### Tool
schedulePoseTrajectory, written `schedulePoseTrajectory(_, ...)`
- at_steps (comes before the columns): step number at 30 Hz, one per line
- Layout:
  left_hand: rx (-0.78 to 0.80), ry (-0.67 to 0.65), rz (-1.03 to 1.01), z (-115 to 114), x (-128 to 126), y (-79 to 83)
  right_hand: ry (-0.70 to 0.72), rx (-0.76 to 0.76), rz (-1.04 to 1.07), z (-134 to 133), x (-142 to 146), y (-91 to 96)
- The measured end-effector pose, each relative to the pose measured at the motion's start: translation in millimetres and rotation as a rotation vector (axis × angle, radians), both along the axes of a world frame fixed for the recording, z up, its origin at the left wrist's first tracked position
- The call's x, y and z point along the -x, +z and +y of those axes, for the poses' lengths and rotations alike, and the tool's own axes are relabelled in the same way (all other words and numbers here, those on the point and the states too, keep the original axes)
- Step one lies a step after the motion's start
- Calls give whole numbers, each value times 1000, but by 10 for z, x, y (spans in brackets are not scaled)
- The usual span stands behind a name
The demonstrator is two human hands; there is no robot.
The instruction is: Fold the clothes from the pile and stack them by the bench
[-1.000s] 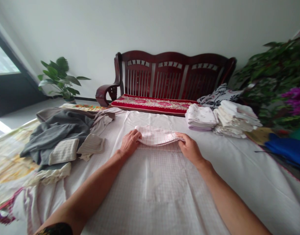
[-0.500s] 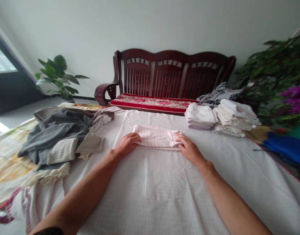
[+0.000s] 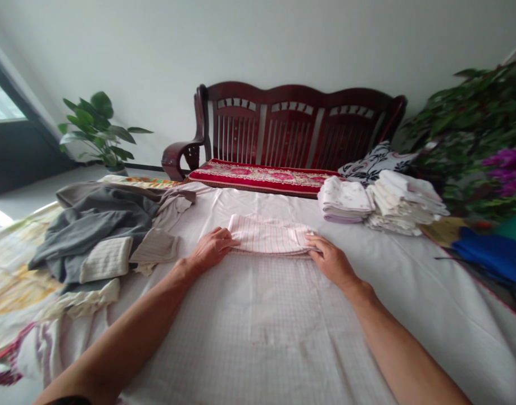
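A folded pink-and-white striped cloth [image 3: 270,235] lies before me at the far end of a larger, pale checked cloth [image 3: 266,315] spread flat. My left hand [image 3: 213,246] pinches the cloth's left edge between thumb and fingers. At the opposite edge my right hand [image 3: 330,257] grips the layers, thumb underneath and fingers on top. The middle of the striped cloth bows slightly between the two hands. What kind of garment or linen it is, I cannot tell.
Grey clothing [image 3: 102,225] lies heaped on the left, with a small folded cream cloth [image 3: 106,259] on it. Folded white cloths [image 3: 346,199] and a taller stack [image 3: 405,205] sit at the back right. Behind stands a dark wooden bench [image 3: 292,121] with a red cushion [image 3: 262,174].
My left hand has shifted a little outward to the left, fingers now pinching the cloth's edge. My right hand has moved slightly right, and the cloth looks stretched a bit wider.
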State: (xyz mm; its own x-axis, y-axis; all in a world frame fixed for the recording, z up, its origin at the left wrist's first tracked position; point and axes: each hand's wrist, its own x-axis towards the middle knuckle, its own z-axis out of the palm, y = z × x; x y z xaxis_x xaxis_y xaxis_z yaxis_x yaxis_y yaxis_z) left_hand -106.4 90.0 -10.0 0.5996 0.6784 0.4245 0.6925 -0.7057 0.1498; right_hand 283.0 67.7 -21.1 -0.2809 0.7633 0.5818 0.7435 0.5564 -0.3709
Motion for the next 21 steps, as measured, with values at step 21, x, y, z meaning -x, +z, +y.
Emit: schedulePoseTrajectory(21,-41,39,67,-109,-10,-1,41,-79,-71,15,-57,-23)
